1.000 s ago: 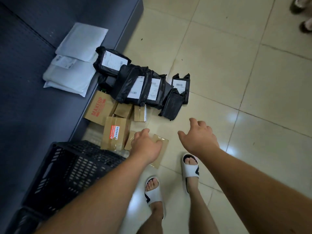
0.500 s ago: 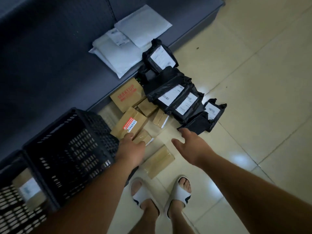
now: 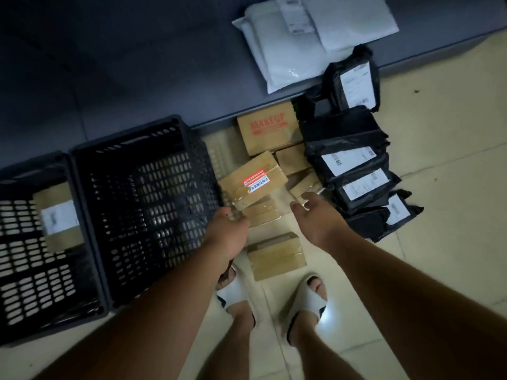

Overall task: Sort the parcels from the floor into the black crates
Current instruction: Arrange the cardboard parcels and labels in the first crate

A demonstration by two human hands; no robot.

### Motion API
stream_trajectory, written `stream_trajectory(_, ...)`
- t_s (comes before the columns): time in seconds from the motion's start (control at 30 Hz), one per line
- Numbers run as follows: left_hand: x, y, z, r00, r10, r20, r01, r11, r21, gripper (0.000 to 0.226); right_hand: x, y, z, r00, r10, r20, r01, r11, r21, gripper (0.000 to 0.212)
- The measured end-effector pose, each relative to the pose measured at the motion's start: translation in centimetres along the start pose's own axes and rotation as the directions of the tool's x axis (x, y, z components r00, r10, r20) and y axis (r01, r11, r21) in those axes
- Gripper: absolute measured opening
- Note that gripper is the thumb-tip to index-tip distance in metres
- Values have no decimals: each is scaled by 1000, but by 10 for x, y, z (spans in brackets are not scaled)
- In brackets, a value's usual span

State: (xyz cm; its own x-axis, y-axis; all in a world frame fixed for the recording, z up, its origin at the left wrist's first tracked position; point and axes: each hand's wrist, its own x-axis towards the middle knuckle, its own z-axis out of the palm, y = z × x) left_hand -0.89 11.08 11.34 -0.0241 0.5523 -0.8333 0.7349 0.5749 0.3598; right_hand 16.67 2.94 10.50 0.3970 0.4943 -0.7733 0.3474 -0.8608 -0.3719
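Here left hand (image 3: 229,229) grips taped cardboard box (image 3: 260,213); right hand (image 3: 319,215) relaxed.

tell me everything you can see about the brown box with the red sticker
The brown box with the red sticker is a flat cardboard parcel wrapped in glossy clear tape, bearing a red-and-white label with print too small to read. It lies tilted on a pile of smaller taped brown boxes on the tiled floor, right beside the middle black crate and just below the MAKEUP box. The left hand reaches its near edge; whether it grips is hidden. The right hand hovers close by.
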Motion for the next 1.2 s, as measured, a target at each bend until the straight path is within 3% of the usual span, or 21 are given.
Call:
stream_trajectory(0.43, 105, 3, 51, 986, -145, -88, 125, 972, -198, 35, 139, -9, 13, 992, -64, 109, 86, 974, -209, 52)
stream_trajectory(0.57, 144, -2, 78, 971, -188, -150, 144, 955, -259, 46, 175, -4, 22, 975, -122, 187, 180, 927, -330, 55)
stream_trajectory(0.77, 201, -16, 95, 931, -286, -226, 191, 911, -365, 56, 214, -4, 50, 965, -209, 159, 247, 930, -271, 54)
stream_trajectory(1.0, 217, -22, 96, 947, -296, -128, 243, 917, -317, 61, 244, -12, 61, 983, -56, 176, 72, 993, -89, 58)
stream_trajectory(1.2, 190, -8, 78, 953, -299, -49, 264, 899, -350, 41, 224, -5, 44, 983, 38, 179, -51, 997, 66, 54)
